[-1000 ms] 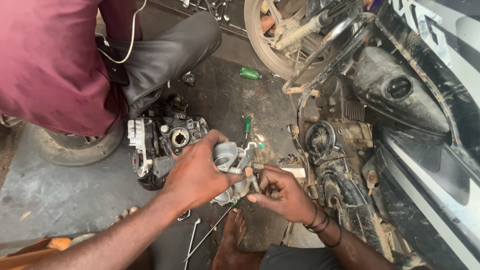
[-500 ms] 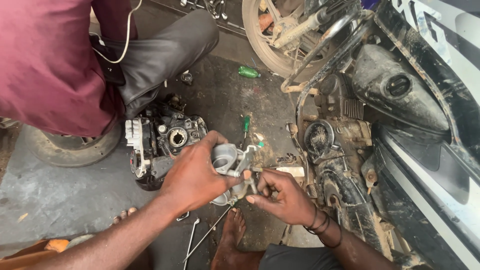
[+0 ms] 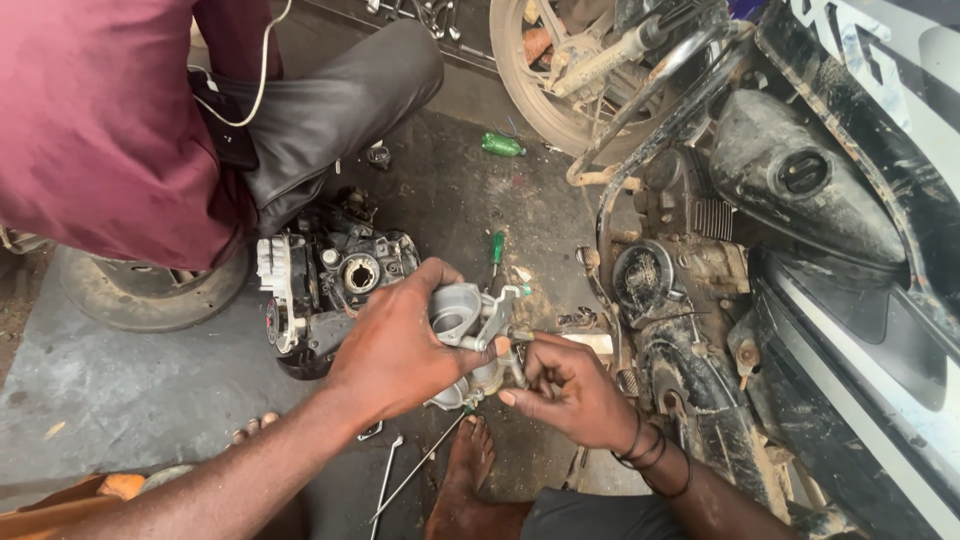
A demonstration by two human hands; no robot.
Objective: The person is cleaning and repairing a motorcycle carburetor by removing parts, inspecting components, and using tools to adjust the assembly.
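While the left hand [image 3: 395, 350] wraps around a grey cast-metal carburetor body [image 3: 470, 325] held above the dirty concrete floor [image 3: 110, 385], the right hand [image 3: 565, 390] pinches a small fitting at its side, fingertips closed. A dismantled black engine block [image 3: 325, 285] sits just behind, near a seated person's dark trouser leg [image 3: 330, 110]. Thin steel spanners [image 3: 385, 485] lie below; a stripped motorcycle frame [image 3: 700, 290] stands right.

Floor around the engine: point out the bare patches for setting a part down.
Bare concrete lies left of the engine, below the tyre. Another patch lies between the engine and the green bottle. Crowded near the spanners and motorcycle.
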